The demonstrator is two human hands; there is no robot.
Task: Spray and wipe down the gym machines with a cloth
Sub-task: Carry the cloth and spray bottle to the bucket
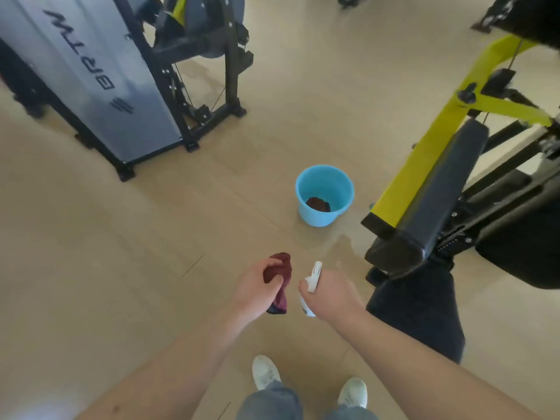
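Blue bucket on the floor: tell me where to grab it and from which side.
Take the blue bucket by its rim, reaching down from above. It stands upright and open-topped, no handle shows, and only a dark cloth lies at the bottom. Both hands are full, so free one first.

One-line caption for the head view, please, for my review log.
Standing between gym machines, left hand gripping a maroon cloth, right hand holding a white spray bottle, blue bucket ahead.

The cloth (280, 280) is soft, crumpled maroon fabric. The spray bottle (312, 286) is smooth white plastic. The bucket (321, 215) is glossy blue plastic. The bench pad (436, 189) is matt black upholstery on a painted yellow frame (424, 153). The floor (121, 268) is smooth with a slight sheen.
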